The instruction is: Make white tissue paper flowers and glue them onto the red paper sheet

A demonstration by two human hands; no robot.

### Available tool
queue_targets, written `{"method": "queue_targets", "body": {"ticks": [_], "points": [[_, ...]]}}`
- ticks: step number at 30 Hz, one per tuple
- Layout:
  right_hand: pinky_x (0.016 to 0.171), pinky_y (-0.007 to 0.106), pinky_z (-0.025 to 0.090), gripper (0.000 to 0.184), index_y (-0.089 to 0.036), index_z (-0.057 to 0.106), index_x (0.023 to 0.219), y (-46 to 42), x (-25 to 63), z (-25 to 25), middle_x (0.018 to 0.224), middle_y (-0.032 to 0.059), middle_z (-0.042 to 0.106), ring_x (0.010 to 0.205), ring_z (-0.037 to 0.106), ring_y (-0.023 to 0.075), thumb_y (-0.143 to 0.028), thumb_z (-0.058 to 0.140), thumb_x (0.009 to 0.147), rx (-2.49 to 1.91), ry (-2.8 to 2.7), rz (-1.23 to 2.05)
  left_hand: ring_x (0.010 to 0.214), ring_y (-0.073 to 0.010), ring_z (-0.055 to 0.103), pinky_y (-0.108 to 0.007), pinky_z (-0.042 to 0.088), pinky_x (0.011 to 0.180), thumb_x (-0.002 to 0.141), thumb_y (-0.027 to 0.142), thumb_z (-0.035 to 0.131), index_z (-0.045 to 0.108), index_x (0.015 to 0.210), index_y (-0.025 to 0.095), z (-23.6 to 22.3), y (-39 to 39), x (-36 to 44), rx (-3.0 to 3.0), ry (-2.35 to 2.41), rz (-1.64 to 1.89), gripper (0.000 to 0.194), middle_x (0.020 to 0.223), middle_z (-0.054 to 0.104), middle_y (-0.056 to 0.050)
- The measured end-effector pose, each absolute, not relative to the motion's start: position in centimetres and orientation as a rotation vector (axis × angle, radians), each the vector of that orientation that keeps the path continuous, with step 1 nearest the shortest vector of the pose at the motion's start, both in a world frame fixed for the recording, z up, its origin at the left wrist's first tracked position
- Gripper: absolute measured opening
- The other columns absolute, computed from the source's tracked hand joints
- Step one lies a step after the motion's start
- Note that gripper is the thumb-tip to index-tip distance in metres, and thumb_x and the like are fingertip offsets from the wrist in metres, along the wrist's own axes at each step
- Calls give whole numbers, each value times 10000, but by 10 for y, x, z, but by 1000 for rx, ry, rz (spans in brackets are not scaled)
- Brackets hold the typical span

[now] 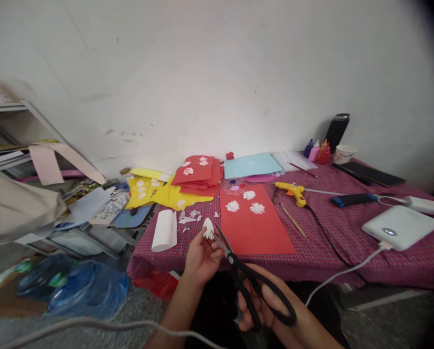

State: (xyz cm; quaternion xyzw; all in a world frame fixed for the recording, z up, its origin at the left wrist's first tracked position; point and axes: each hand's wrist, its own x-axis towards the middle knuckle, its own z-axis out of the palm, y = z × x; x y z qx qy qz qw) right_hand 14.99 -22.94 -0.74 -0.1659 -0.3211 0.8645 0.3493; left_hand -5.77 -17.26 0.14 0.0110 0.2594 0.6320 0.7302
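Note:
My left hand (203,257) pinches a small folded piece of white paper (208,228) with a fringed lower edge. In my right hand (262,303) are black-handled scissors (234,264), my fingers through the loops. The blades are apart and point up beside the white paper. Just beyond lies a red sheet (258,232) bearing white paper flowers (256,208). A white paper roll (163,231) rests to the left at the table's edge, with torn white scraps (189,218) near it.
Behind are stacked red sheets (198,179), yellow sheets (173,194) and a light blue sheet (252,166). To the right lie a yellow glue gun (292,192), a wooden stick (294,221), and a white power bank (400,227) with a cable. Paint bottles (318,151) and a black flask (337,132) stand at the back.

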Motion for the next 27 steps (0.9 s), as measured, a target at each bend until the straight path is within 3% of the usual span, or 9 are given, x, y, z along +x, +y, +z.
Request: {"method": "queue_targets", "body": {"ticks": [27], "points": [[760, 414, 500, 500, -210, 483, 1346, -228, 148, -11, 924, 92, 674, 750, 666, 209, -412, 610, 907, -427, -842, 2261, 449, -82, 518, -179, 300, 389, 865, 228, 586, 616, 855, 135, 2, -175, -56, 13, 628, 1401, 98, 694, 655, -29]]}}
